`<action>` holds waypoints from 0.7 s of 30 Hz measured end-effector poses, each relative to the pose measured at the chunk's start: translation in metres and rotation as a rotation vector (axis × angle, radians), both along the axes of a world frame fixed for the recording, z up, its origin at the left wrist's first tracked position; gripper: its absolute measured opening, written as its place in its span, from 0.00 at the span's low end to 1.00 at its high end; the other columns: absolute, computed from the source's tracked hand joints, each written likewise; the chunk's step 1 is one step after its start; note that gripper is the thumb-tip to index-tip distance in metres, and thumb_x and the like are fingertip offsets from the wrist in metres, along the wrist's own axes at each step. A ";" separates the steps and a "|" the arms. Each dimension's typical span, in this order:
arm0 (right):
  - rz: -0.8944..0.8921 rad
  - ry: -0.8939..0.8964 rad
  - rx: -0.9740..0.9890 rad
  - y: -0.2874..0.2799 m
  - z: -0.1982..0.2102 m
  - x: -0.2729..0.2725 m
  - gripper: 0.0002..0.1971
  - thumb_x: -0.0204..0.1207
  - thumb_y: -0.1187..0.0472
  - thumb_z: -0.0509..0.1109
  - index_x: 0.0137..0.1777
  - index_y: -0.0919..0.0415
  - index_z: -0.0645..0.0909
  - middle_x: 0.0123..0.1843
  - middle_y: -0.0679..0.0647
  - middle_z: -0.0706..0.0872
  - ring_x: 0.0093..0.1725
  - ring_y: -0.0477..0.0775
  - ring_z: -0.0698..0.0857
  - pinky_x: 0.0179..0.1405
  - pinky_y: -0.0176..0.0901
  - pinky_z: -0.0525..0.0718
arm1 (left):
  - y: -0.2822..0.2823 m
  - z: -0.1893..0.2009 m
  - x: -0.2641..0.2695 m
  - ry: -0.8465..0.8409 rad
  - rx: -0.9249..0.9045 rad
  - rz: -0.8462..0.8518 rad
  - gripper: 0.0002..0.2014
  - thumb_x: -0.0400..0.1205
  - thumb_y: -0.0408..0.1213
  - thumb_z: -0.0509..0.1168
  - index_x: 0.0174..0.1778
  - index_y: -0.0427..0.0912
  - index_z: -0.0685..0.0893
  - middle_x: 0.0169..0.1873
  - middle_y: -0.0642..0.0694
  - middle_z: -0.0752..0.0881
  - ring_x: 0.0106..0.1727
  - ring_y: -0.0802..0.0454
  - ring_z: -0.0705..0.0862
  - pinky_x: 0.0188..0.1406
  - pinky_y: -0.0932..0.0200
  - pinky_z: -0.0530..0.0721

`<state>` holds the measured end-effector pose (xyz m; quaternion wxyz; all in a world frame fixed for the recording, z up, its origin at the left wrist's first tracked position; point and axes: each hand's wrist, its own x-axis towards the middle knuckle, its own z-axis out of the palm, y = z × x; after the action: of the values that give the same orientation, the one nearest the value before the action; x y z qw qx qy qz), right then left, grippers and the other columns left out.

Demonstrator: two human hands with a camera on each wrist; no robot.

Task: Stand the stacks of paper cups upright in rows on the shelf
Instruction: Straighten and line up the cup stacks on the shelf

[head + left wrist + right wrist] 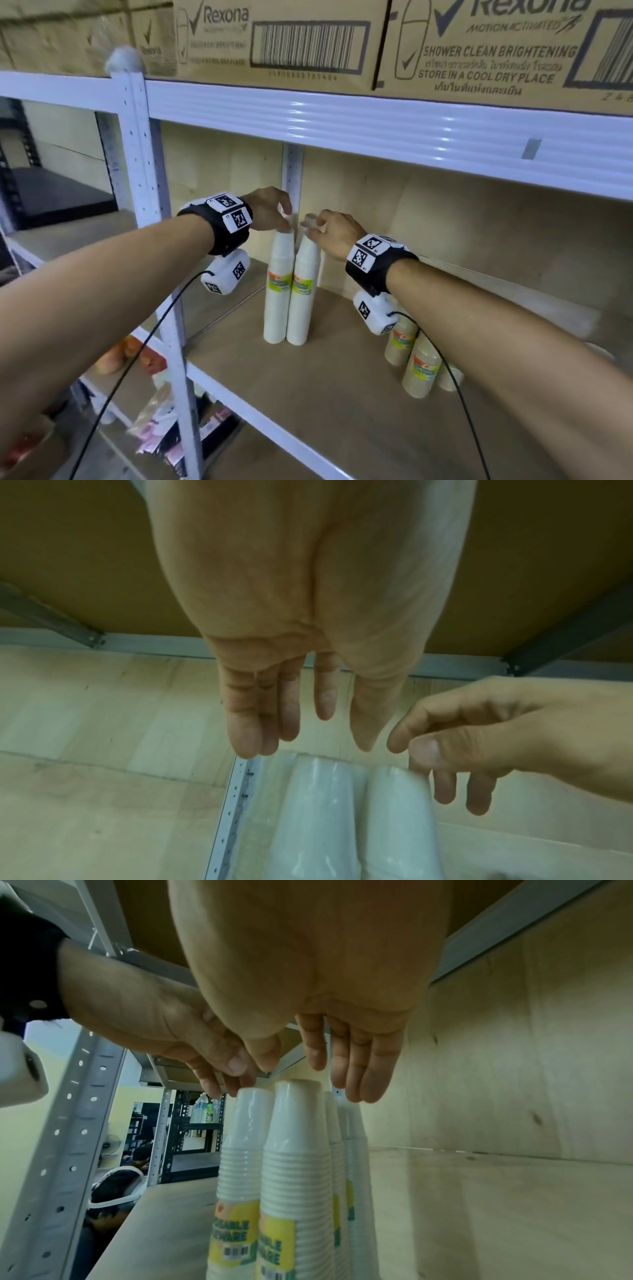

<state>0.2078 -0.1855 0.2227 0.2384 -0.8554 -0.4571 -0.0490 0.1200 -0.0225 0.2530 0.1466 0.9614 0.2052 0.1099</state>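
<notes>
Hands: left hand and right hand loose-fingered over two upright stacks, holding nothing.
Right: brown stacks lying on shelf.
Above: boxes.
Behind: post.

We see two white cup stacks, each with a yellow-and-green label carrying an orange corner. Right of them lie tan stacks with the same labels. The shelf is pale wood framed in white metal. Brown boxes above bear dark print and striped barcodes. Our black wristbands carry black-and-white checkered tags.
</notes>
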 end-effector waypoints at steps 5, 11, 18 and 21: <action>-0.006 0.037 -0.035 0.013 -0.012 -0.004 0.25 0.79 0.54 0.68 0.75 0.58 0.73 0.76 0.52 0.78 0.69 0.59 0.81 0.64 0.48 0.81 | -0.001 -0.017 0.002 0.004 -0.067 0.018 0.24 0.78 0.44 0.73 0.70 0.47 0.78 0.59 0.49 0.76 0.53 0.44 0.82 0.38 0.59 0.77; -0.037 0.110 0.008 0.016 -0.014 -0.004 0.30 0.77 0.55 0.73 0.77 0.60 0.69 0.74 0.53 0.79 0.68 0.58 0.81 0.51 0.39 0.74 | -0.003 -0.032 0.007 -0.039 -0.149 -0.008 0.20 0.76 0.35 0.75 0.64 0.43 0.84 0.59 0.43 0.81 0.41 0.46 0.84 0.40 0.52 0.89; -0.007 0.119 0.030 0.013 -0.013 -0.002 0.21 0.74 0.58 0.75 0.66 0.61 0.79 0.78 0.49 0.75 0.67 0.56 0.81 0.50 0.38 0.75 | -0.006 -0.033 0.006 -0.065 -0.157 -0.018 0.19 0.73 0.36 0.77 0.60 0.43 0.84 0.57 0.43 0.82 0.48 0.44 0.86 0.44 0.50 0.90; 0.010 0.128 0.050 0.008 -0.013 0.000 0.20 0.73 0.59 0.76 0.65 0.60 0.81 0.73 0.52 0.80 0.54 0.50 0.80 0.35 0.30 0.71 | -0.011 -0.030 0.009 -0.050 -0.142 -0.025 0.18 0.73 0.36 0.76 0.59 0.43 0.84 0.56 0.43 0.83 0.46 0.45 0.85 0.44 0.51 0.89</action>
<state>0.2078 -0.1774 0.2096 0.2887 -0.8484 -0.4437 -0.0046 0.1287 -0.0333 0.2231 0.2208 0.9481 0.1966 0.1171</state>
